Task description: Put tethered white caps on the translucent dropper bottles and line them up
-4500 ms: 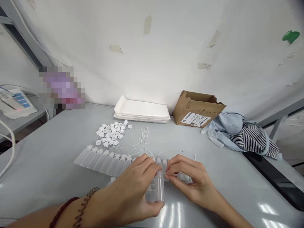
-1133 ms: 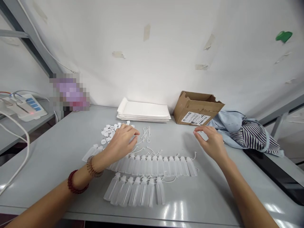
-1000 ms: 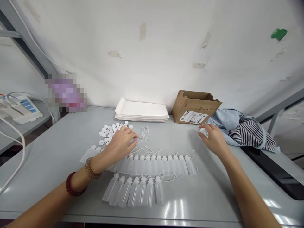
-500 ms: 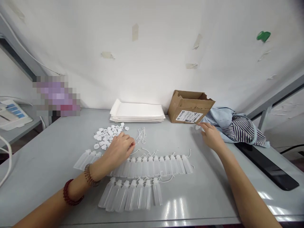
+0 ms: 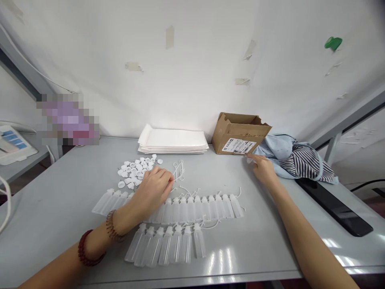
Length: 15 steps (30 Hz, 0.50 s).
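Two rows of small clear plastic bottles lie on the grey table, a long back row and a shorter front row. My left hand rests over the left part of the back row. Its fingers are curled and pinched together beside thin white plastic strips and a pile of white caps. My right hand reaches far right, and its fingertips close on a small white plastic piece between the cardboard box and the cloth.
An open cardboard box and a stack of white padded envelopes stand at the back by the wall. A blue and striped cloth lies at the right, with a black flat slab beside it. A device sits on the left bench.
Earlier both hands held a bottle near the front. Now it lies in the front row. My left hand has gone to the strips and my right hand has reached out to the box and cloth.
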### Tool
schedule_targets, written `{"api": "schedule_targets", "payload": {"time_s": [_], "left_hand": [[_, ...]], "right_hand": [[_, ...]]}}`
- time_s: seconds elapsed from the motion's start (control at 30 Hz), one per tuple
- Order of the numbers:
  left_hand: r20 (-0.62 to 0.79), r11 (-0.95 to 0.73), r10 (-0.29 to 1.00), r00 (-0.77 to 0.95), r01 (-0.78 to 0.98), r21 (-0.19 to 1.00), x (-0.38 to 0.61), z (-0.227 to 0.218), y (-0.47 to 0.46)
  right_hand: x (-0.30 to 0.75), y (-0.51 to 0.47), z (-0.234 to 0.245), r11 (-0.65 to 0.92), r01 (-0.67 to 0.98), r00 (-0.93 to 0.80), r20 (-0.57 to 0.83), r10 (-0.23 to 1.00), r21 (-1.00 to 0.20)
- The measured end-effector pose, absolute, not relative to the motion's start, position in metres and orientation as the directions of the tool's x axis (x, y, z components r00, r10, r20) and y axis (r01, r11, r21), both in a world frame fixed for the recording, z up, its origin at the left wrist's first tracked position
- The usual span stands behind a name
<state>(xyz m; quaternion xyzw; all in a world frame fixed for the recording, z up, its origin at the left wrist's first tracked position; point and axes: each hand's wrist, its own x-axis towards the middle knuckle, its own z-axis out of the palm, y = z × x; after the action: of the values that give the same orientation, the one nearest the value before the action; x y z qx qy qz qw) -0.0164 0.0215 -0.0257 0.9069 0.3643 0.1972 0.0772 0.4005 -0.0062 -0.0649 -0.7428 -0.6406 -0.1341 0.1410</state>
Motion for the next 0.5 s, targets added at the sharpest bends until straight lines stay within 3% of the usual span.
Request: {"api": "schedule_targets", "payload": {"time_s": [0.5], "left_hand": [[0.395, -0.724, 0.69, 0.607, 0.593, 0.353, -0.014, -0.016, 0.015]], "right_hand": [[0.384, -0.006, -0.055, -0.099, 0.989, 0.14, 0.496, 0.857, -0.108]]}}
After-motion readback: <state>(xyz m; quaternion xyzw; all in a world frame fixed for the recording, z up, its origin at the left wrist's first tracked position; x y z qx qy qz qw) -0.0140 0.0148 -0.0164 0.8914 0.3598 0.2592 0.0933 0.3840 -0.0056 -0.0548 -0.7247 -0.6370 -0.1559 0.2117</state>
